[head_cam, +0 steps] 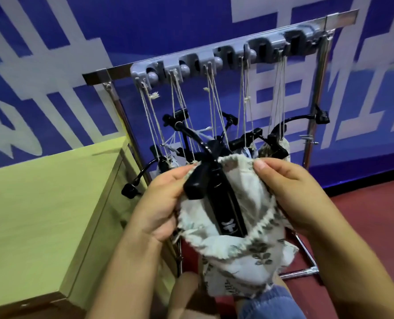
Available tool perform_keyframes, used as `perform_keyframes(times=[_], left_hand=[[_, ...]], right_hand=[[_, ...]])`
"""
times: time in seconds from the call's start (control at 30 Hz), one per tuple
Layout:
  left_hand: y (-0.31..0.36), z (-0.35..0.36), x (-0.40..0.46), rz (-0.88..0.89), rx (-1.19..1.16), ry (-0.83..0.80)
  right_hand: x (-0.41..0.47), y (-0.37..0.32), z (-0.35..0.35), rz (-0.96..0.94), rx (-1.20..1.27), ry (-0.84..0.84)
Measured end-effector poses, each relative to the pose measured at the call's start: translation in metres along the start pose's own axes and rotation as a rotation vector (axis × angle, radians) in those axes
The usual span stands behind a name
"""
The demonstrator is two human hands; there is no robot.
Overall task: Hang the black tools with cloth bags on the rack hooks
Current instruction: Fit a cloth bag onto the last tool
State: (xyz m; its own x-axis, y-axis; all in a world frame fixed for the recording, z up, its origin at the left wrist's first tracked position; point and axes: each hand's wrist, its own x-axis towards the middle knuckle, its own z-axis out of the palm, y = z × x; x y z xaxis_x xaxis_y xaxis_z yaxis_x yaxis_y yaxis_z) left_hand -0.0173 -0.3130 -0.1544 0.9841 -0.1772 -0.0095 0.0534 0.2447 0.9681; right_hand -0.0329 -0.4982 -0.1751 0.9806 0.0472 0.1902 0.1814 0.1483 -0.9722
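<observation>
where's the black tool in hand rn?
Head view, centre: black tool sits in the open cloth bag, between left hand and right hand, below the rack.

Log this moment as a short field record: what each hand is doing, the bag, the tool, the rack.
left hand: grips the left edge of the cloth bag mouth
right hand: pinches the right edge of the bag mouth
cloth bag: held open, leaf print, in front of the rack
black tool: sits in the bag, top end sticking out
rack: grey hook strip on a metal frame, several bagged tools hanging by strings
beside rack: wooden cabinet on the left
</observation>
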Motion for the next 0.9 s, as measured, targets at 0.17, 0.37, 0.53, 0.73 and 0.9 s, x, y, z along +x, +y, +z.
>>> perform_keyframes(times=[0.17,0.37,0.53,0.73,0.9], left_hand=[[-0.003,0.003,0.002,-0.073,-0.111,-0.079],[-0.006,0.004,-0.002,-0.067,-0.155,-0.168],[-0.013,-0.012,-0.017,0.118,0.299,-0.14],[-0.041,-0.014,-0.02,0.133,0.538,-0.037],[-0.025,-0.025,-0.026,0.184,0.416,0.128]], right_hand=[[0.001,0.008,0.013,0.039,-0.426,-0.142],[0.004,0.011,0.016,-0.132,-0.444,0.0],[0.008,0.011,0.008,-0.159,-0.313,0.258],[0.01,0.02,0.012,-0.106,-0.299,0.293],[0.009,0.019,0.005,-0.011,-0.231,0.227]])
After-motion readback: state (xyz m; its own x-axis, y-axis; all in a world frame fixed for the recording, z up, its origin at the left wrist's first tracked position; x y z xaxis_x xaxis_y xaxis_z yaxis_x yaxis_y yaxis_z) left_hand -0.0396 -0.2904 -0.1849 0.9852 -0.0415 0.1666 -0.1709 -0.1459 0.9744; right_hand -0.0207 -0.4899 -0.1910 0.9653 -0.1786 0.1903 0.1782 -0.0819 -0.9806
